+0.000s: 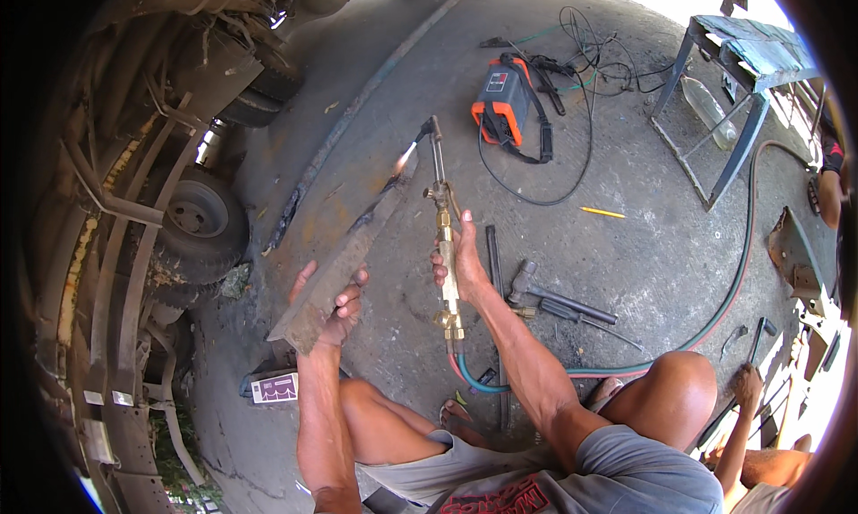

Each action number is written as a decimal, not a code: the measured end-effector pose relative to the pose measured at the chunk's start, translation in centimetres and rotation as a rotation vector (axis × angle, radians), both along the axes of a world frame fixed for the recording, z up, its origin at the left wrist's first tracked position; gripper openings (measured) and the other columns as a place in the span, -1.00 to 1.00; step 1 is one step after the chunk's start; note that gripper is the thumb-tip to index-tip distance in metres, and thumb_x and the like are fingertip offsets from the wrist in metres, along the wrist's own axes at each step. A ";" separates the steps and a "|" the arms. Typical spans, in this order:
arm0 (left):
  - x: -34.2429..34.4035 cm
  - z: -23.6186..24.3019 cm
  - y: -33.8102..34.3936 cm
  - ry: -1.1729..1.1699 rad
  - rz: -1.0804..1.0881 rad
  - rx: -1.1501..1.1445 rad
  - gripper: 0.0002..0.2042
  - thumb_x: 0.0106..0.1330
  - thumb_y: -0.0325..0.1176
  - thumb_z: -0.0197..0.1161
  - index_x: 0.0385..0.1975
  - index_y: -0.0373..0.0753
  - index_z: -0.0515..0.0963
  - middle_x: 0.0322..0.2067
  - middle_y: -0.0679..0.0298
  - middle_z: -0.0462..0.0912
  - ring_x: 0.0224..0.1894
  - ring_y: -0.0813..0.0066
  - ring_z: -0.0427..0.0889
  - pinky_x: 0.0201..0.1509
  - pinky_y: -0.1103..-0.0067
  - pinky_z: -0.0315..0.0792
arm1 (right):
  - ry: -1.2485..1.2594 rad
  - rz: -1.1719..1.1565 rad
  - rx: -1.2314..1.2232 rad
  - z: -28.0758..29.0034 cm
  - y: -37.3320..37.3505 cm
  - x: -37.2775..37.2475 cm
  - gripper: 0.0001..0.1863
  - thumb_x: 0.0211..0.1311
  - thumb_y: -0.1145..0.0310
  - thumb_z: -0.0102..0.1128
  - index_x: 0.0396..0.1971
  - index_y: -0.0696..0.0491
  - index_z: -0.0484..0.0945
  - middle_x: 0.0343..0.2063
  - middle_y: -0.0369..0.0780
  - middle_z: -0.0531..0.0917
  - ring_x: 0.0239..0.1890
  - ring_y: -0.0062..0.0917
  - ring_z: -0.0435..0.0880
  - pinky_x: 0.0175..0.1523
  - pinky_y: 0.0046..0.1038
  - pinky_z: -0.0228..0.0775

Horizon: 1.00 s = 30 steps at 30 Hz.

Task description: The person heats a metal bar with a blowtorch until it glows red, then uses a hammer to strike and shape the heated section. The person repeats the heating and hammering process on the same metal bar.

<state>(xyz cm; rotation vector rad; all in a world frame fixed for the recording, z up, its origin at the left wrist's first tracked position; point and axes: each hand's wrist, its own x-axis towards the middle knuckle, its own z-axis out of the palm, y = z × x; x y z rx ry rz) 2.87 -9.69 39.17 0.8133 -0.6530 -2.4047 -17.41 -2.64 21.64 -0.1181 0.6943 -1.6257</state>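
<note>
My left hand [344, 304] grips a long, rusty metal bar [313, 295], tilted up and away to the right, with a dark stretch near its far end. My right hand [460, 264] holds a brass cutting torch [445, 290] upright, its bent nozzle [429, 130] sending a small flame [402, 164] onto the bar's far end. Red and teal hoses [483, 380] run from the torch's base to the right. Below lie a hammer [567, 299], a straight dark bar [496, 246] and a small printed box [274, 387].
A truck underside with a wheel [201, 219] fills the left. An orange-and-black machine [503, 103] with cables, a long pipe [375, 89], a yellow pencil [601, 212] and a metal stand [742, 58] occupy the floor. Other people's arms [746, 389] show at right.
</note>
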 end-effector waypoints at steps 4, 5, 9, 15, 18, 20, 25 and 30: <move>-0.3 1.0 -0.5 -0.109 0.024 -0.010 -0.37 0.49 0.02 0.03 0.11 -0.60 0.40 -0.25 -0.25 0.57 -0.60 0.38 0.52 -0.62 0.55 0.43 | -0.006 0.024 0.018 -0.2 -0.2 0.5 -0.04 0.15 -0.78 -0.48 -0.21 -0.04 0.25 -0.62 -0.42 0.30 -0.71 -0.70 0.25 -0.63 -0.56 0.19; -0.3 1.0 -0.6 -0.138 0.039 -0.019 -0.39 0.48 0.02 0.07 0.08 -0.58 0.42 -0.27 -0.23 0.57 -0.62 0.40 0.52 -0.64 0.57 0.43 | -0.005 0.033 0.023 -0.4 -0.1 0.6 -0.04 0.15 -0.78 -0.49 -0.21 -0.04 0.25 -0.62 -0.42 0.29 -0.71 -0.70 0.26 -0.63 -0.55 0.18; 0.1 -0.3 -0.5 -0.184 0.106 -0.040 -0.44 0.45 0.01 0.15 0.01 -0.52 0.44 -0.31 -0.16 0.57 -0.64 0.46 0.51 -0.66 0.63 0.43 | -0.017 0.040 0.025 -0.7 0.0 0.8 -0.04 0.15 -0.78 -0.46 -0.22 -0.04 0.25 -0.62 -0.41 0.29 -0.70 -0.68 0.26 -0.63 -0.54 0.18; -0.1 -0.1 0.0 -0.232 0.079 -0.071 -0.48 0.44 0.01 0.15 -0.06 -0.48 0.46 -0.33 -0.11 0.56 -0.65 0.51 0.50 -0.67 0.65 0.40 | -0.014 0.070 0.027 -0.7 -0.5 1.7 -0.04 0.15 -0.78 -0.42 -0.22 -0.03 0.25 -0.60 -0.39 0.30 -0.69 -0.67 0.25 -0.62 -0.54 0.18; -0.5 0.1 0.3 -0.242 0.068 -0.073 -0.50 0.45 0.01 0.14 -0.10 -0.45 0.47 -0.34 -0.09 0.57 -0.66 0.53 0.48 -0.69 0.66 0.39 | 0.000 0.084 0.016 -1.2 -1.1 2.2 -0.04 0.14 -0.79 -0.42 -0.21 -0.03 0.25 -0.60 -0.39 0.31 -0.68 -0.66 0.26 -0.62 -0.53 0.18; -0.5 -0.2 0.3 -0.251 0.063 -0.083 -0.52 0.45 0.01 0.13 -0.13 -0.43 0.47 -0.35 -0.07 0.57 -0.68 0.53 0.48 -0.71 0.65 0.38 | 0.012 0.100 0.020 -1.4 -1.2 2.4 -0.03 0.13 -0.79 -0.41 -0.21 -0.03 0.25 -0.59 -0.39 0.31 -0.67 -0.66 0.27 -0.61 -0.53 0.19; -0.8 -0.7 0.3 -0.332 0.082 -0.156 -0.54 0.46 0.00 0.13 -0.17 -0.41 0.48 -0.41 -0.02 0.59 -0.72 0.54 0.47 -0.76 0.65 0.37 | 0.026 0.114 0.024 -2.0 -1.6 2.8 -0.03 0.13 -0.80 -0.39 -0.22 -0.03 0.25 -0.61 -0.40 0.31 -0.69 -0.68 0.26 -0.63 -0.55 0.18; -1.1 -0.3 0.8 -0.408 0.104 -0.208 -0.56 0.45 -0.01 0.15 -0.17 -0.40 0.50 -0.45 -0.02 0.61 -0.75 0.53 0.46 -0.79 0.65 0.35 | 0.005 0.132 0.039 -2.4 -2.1 3.1 -0.03 0.12 -0.80 -0.37 -0.22 -0.03 0.25 -0.62 -0.40 0.31 -0.70 -0.69 0.26 -0.64 -0.56 0.18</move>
